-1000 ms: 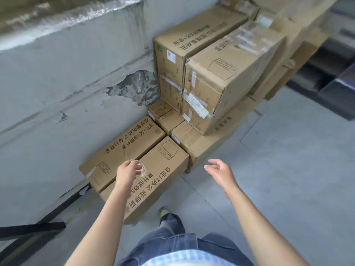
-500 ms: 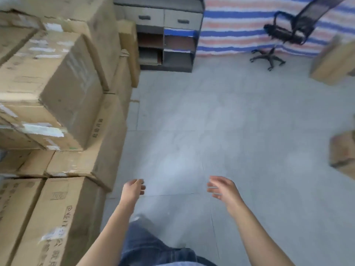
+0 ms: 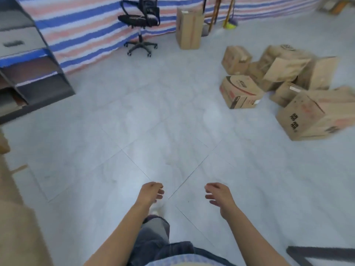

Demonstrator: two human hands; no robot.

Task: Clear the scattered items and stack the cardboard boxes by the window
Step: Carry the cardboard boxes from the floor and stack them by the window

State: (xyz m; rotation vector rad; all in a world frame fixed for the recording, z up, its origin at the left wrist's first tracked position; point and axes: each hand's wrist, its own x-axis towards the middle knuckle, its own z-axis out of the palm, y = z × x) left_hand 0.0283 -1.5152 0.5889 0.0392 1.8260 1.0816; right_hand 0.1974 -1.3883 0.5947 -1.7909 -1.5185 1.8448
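A loose heap of several cardboard boxes (image 3: 288, 73) lies on the grey tiled floor at the right. Nearest in it are a box with a red stripe (image 3: 240, 93) and a large tilted box with black print (image 3: 315, 116). One tall box (image 3: 189, 27) stands upright by the striped tarp. My left hand (image 3: 150, 192) and my right hand (image 3: 219, 194) hang in front of me, low in the view, fingers loosely apart, holding nothing. Both are far from the heap. The edge of a stacked box (image 3: 11, 198) shows at the far left.
A black office chair (image 3: 139, 22) stands at the back by the striped tarp (image 3: 82, 29). A grey shelf unit with drawers (image 3: 25, 60) is at the left. A dark metal frame (image 3: 322, 254) lies at the bottom right. Broom handles lean at the back.
The view has swung right, from the box stack by the wall to the open floor and the scattered heap. Both hands stayed empty in front of me.
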